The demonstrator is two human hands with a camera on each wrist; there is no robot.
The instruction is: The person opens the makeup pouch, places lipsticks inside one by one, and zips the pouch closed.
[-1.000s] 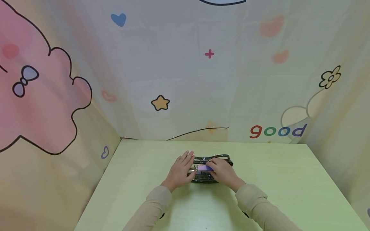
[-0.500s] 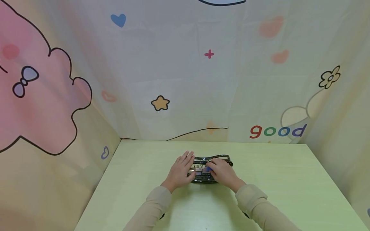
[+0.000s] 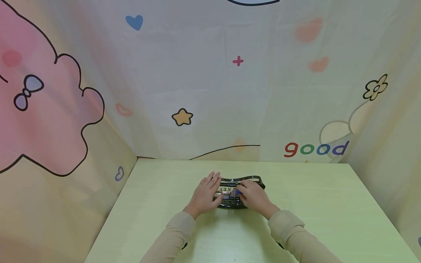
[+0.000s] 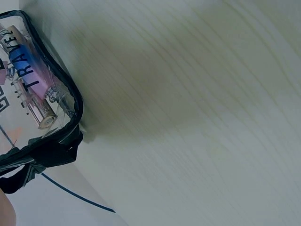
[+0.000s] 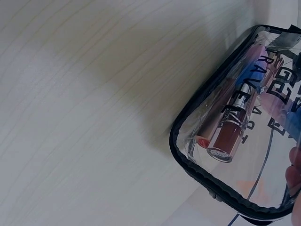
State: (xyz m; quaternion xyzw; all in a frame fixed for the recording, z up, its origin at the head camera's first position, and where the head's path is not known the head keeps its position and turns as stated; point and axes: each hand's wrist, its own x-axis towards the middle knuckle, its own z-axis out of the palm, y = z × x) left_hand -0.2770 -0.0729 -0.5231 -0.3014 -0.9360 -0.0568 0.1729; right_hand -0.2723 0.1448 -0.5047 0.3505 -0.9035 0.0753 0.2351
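Note:
A clear zip pouch (image 3: pixel 231 205) with black trim and black lettering stands on the table, its open top facing up. Inside, the right wrist view shows a dark red lip gloss tube (image 5: pixel 225 140) and other slim tubes; a pink-and-blue tube (image 4: pixel 34 70) shows through the wall in the left wrist view. My left hand (image 3: pixel 204 193) rests over the pouch's left end, fingers straight and thumb apart. My right hand (image 3: pixel 254 196), at the right end, pinches a pink-and-blue item (image 5: pixel 292 120) low in the opening. Its kind is partly hidden by my fingers.
A pale wood-grain table (image 3: pixel 158 190) surrounds the pouch. Behind it and at both sides hangs a printed cloth (image 3: pixel 210 91) with hearts, a star and the word "good". The cloth meets the table's back edge.
The pink-and-blue item in my right hand has gone down from across the opening into the pouch, uncovering the lettering behind it. Over the last half second almost nothing moves. The left hand stays still.

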